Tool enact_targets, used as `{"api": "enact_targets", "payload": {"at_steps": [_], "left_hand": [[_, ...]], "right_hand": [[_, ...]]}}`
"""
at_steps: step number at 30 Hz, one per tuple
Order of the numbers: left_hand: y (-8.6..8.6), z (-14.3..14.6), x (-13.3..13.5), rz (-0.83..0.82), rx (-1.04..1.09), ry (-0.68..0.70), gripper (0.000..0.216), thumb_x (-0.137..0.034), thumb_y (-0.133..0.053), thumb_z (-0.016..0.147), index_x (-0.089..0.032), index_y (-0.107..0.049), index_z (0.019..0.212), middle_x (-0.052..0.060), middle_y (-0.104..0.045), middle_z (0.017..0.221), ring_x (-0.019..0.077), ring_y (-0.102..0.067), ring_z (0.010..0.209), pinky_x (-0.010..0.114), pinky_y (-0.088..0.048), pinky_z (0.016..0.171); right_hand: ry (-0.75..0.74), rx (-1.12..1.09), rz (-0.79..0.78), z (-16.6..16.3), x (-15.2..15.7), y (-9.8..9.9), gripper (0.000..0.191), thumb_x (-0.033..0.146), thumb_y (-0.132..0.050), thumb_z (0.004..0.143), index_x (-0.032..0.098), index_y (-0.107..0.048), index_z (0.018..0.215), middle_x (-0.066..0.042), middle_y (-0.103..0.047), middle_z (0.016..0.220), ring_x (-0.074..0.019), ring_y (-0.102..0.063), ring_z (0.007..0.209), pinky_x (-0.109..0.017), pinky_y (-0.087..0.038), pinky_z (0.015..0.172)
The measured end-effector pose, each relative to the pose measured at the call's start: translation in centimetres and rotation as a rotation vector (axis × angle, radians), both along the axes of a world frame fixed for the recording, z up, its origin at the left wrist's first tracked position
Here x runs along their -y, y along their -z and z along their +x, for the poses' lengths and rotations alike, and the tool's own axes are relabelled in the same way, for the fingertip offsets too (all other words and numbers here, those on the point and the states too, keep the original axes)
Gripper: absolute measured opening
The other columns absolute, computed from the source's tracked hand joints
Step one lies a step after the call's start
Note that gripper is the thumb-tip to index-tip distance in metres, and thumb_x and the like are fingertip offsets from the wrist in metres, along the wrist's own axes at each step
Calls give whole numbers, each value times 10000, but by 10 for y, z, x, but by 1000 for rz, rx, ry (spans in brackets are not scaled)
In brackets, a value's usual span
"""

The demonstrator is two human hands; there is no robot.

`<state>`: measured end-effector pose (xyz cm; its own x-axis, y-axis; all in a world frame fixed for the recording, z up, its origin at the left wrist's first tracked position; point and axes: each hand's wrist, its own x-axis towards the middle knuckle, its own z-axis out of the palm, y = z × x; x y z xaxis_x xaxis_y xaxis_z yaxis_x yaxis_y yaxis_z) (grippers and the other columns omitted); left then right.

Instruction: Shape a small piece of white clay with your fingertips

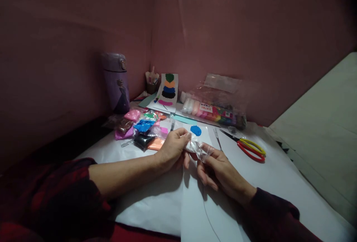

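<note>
Left hand (pixel 173 148): grip pinching the left end of a plastic packet of white clay (pixel 193 145) between thumb and fingers. Right hand (pixel 220 165): grip pinching the crumpled clear film at the packet's other end, thumb and forefinger on it, the remaining fingers curled loosely below. The packet is held above the worktop (pixel 281 186), between the two hands, just on the near side of a blue clay patch (pixel 195 130).

The blue patch lies flat on a white paper sheet (pixel 192 221); a thin curved line runs down this sheet beneath the right hand. Just right of the patch: a slim tool (pixel 216 136), its lower part partly hidden. Further right: scissors (pixel 252 150) with one yellow and one red handle, blades pointing away to the left.

Left of the hands: a heap of small clay packets (pixel 144 125), in pink, blue, green, brown, black and orange. Behind it, a purple bottle (pixel 115 86) stands upright near the wall. Back centre: a white card (pixel 173 105) bearing stacked green, orange, blue, black and pink patches. To its right, a clear bag of multicoloured clay (pixel 214 112) lies along the back.
</note>
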<state>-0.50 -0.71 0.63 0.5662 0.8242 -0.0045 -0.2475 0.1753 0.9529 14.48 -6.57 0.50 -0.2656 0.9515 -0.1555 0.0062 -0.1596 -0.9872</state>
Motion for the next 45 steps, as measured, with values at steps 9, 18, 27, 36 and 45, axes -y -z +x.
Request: {"api": "enact_targets", "payload": {"at_steps": [9,18,27,36,45], "left_hand": [[3,-1,-4,-23,18,54,250,-418,-501,864,-192,-414,801,18,-634,502,116,-455,245,149,-212,223],[0,-1,0,-33,-88,50,245,-407,-507,852,-186,-423,786,12,-624,493,95,-417,221,143,-182,222],[-4,7,6,-72,-78,-73,220,-266,-485,877,-171,-430,687,-57,-514,408,25,-283,196,130,-175,250],[-5,5,3,0,-83,-116,259,-382,-494,870,-181,-428,720,-53,-523,420,38,-275,186,145,-147,231],[3,2,-2,38,-70,-75,337,-498,-530,828,-182,-429,772,-19,-589,475,83,-442,246,137,-224,241]], "right_hand": [[-29,34,17,-3,1,-2,225,351,-395,935,160,-507,892,11,-611,456,-26,-338,255,-104,-228,292],[-94,201,-42,-4,5,-8,325,420,-356,932,153,-517,1024,43,-544,384,-56,-245,241,-135,-185,258],[-66,207,-14,-4,3,-9,224,353,-394,913,180,-469,1032,101,-448,358,-54,-201,265,-126,-167,261],[106,-37,11,-11,5,-3,138,332,-431,888,200,-452,922,92,-480,381,-34,-231,251,-115,-186,276],[73,-98,-18,-7,3,-1,233,333,-450,883,150,-505,1017,8,-611,430,-43,-307,234,-113,-191,270]]}}
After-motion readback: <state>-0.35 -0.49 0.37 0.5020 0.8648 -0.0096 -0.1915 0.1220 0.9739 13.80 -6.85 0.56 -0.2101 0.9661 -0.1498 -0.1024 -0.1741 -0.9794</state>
